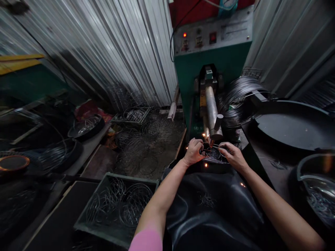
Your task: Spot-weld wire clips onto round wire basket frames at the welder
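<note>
Just under the electrode tip of a green spot welding machine (216, 129), both my hands hold a round wire frame (216, 160). My left hand (194, 152) has its fingers closed on the frame's left side. On the right side, my right hand (231, 156) pinches the frame between thumb and fingers. Orange sparks glow at the electrode and fly off around the frame. Part of the frame is hidden behind my fingers. Several short wire pieces (207, 200) lie on the black apron (214, 219) over my lap.
A green crate (86, 223) of wire rings stands at lower left. Coiled wire (243, 90) rests right of the machine, beside a large dark pan (293, 127). A bowl (305, 170) of small metal pieces is at far right. More wire rings (146, 165) cover the floor.
</note>
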### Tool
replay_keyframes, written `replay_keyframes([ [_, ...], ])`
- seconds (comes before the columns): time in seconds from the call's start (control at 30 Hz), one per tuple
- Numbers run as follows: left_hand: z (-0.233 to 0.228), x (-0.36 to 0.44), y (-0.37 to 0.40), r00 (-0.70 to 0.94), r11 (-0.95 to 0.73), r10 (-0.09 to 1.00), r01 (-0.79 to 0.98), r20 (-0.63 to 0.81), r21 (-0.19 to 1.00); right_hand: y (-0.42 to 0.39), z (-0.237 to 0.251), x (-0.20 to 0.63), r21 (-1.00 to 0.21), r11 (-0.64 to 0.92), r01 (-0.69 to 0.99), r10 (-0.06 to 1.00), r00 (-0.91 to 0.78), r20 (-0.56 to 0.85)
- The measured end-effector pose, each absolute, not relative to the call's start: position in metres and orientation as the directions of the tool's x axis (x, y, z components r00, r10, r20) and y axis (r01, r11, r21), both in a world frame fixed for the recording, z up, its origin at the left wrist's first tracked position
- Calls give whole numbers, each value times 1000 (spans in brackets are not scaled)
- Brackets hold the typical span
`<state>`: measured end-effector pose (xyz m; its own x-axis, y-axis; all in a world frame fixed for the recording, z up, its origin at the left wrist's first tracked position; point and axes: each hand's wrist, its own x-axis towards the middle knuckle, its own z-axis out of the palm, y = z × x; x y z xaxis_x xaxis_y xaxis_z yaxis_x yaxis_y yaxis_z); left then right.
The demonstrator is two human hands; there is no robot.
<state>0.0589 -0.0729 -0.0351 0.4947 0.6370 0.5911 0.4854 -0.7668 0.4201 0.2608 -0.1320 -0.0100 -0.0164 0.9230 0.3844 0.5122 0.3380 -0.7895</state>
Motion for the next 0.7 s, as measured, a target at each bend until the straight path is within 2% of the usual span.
replay_keyframes([
  [0.23,-36,60,-71,503,-766,637,496,584,409,-130,-10,259,-791,345,505,917,0,399],
  [0.37,-37,60,-68,514,-781,620,480,593,401,-130,-13,262,-831,318,455,929,23,368],
  [0.53,-28,51,-81,522,-755,650,526,552,391,-146,-39,294,-899,248,362,924,189,331],
  [0.6,-27,49,-98,483,-748,647,552,591,368,-155,-53,308,-930,189,314,936,227,267],
  [0.7,-38,56,-135,375,-752,608,555,700,356,-161,-67,321,-948,142,285,959,196,203],
])
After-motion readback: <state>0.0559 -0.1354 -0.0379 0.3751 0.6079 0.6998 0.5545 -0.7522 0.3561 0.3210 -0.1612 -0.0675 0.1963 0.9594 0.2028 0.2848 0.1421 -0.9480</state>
